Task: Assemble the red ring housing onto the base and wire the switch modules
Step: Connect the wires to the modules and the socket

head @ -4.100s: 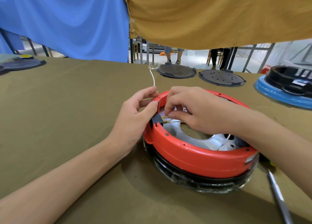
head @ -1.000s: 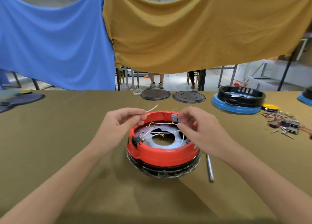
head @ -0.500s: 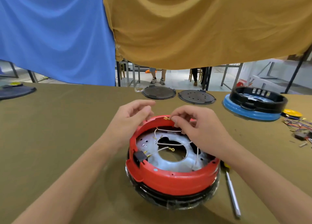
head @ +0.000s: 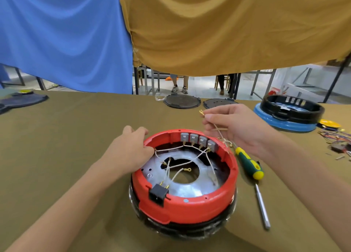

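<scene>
Screwdriver (head: 250, 165) right of red ring housing (head: 190, 208); wires (head: 182, 163) cross interior.

Your left hand (head: 131, 153) grips the red ring housing (head: 186, 208) at its far-left rim, while your right hand (head: 239, 130) pinches a loose wire (head: 218, 131) just above its far-right edge, screwdriver (head: 250, 166) lying right beside it.

A green-and-yellow screwdriver (head: 250, 164) lies on the olive table (head: 57, 138) (its steel shaft pointing toward the near edge), two dark round plates (head: 182, 101) sit at the far edge, a black ring on a blue base (head: 288, 115) stands far right beside loose coloured wires (head: 336, 139), under blue (head: 62, 37) and mustard cloths (head: 237, 27).
</scene>
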`<state>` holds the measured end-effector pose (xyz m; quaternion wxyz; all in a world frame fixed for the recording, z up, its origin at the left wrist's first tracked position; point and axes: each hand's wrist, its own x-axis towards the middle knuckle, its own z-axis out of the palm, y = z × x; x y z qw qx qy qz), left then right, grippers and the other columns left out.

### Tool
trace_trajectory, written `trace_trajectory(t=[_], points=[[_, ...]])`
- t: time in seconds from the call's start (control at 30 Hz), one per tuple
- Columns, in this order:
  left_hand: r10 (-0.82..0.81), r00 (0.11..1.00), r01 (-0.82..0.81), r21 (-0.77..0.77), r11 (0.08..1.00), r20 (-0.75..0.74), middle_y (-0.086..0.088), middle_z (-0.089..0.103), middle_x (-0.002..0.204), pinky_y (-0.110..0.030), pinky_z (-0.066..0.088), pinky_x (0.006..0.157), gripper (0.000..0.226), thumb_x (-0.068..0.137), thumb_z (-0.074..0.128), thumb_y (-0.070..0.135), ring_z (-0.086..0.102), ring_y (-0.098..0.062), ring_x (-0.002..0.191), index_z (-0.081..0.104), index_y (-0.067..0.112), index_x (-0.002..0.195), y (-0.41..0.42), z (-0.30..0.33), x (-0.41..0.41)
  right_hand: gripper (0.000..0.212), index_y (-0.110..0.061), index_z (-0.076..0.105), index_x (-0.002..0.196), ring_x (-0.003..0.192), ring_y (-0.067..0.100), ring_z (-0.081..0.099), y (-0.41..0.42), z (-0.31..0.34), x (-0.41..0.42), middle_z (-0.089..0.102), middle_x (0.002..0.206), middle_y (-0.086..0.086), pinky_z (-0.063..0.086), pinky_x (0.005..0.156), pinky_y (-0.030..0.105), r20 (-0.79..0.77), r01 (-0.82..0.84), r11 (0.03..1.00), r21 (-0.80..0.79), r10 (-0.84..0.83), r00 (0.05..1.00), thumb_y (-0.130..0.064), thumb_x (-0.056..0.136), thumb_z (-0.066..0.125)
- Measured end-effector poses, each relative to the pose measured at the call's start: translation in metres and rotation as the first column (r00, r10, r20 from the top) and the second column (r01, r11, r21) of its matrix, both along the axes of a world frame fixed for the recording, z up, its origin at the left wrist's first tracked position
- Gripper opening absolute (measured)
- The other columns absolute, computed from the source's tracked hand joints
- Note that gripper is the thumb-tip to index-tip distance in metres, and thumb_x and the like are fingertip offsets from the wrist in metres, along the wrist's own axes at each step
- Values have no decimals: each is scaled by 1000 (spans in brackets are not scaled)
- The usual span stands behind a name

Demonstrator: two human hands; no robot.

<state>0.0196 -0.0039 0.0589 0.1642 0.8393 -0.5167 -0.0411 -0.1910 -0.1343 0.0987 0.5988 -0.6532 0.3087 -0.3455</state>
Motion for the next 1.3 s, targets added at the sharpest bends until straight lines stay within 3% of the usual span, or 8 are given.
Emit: trace_trajectory(t=[0.17,0.3,0.5,0.73,0.87,1.0,1.13,1.3], points=[[-57,998,66,258,964,-39,-2,59,111,-32,60,65,33,92,47,35,69,-26,86,53,20,120,13,22,-3,10,9,65,98,65,21,71,8,-1,5,68,77,15,61,61,35,-60,-38,973,227,53,997,4,91,62],[-139,987,146,90,985,-82,0,65,122,-30,49,94,34,96,51,37,62,-19,109,60,20,124,-8,18,4,4,4,65,92,64,22,72,10,-3,6,69,72,14,62,60,36,-80,-6,955,296,31,996,2,91,62],[-229,946,221,-63,973,-229,5,70,99,-31,52,83,22,99,54,32,65,-14,91,70,22,110,-23,9,11,10,4,67,96,68,21,74,5,-4,5,75,77,14,59,56,30,-157,35,964,264,7,988,-2,87,67],[-184,970,198,74,977,-160,3,65,84,-31,59,54,20,95,45,20,72,-26,68,60,23,109,-19,12,12,14,4,69,97,71,21,75,3,-2,10,76,90,18,59,56,28,-238,20,983,183,25,971,-1,84,72],[-120,988,136,193,972,-96,5,65,83,-29,58,61,22,93,48,37,72,-26,74,58,26,110,-26,23,14,13,-3,73,92,75,19,76,2,-5,12,77,82,11,59,58,26,-316,52,999,9,-46,948,-5,80,78],[-195,949,197,-16,980,-247,7,63,108,-27,51,84,37,97,52,44,62,-15,99,55,26,129,-45,8,20,5,-8,76,86,67,15,73,3,-9,18,76,75,8,57,56,22,-334,72,991,-109,-105,937,-9,82,78],[-296,785,184,-250,951,-545,-3,70,109,-14,49,70,23,98,55,21,67,-12,90,66,26,118,-50,-15,17,5,-6,77,86,64,13,70,3,-12,25,76,76,9,58,58,23,-321,68,993,-98,-96,942,-11,84,77],[-295,731,118,-311,943,-615,-13,73,93,-20,49,57,18,91,59,13,63,-9,68,70,24,101,-46,-20,19,6,-3,76,86,63,13,70,3,-12,30,75,74,9,58,58,23,-286,21,1000,16,-15,958,-7,82,77]])
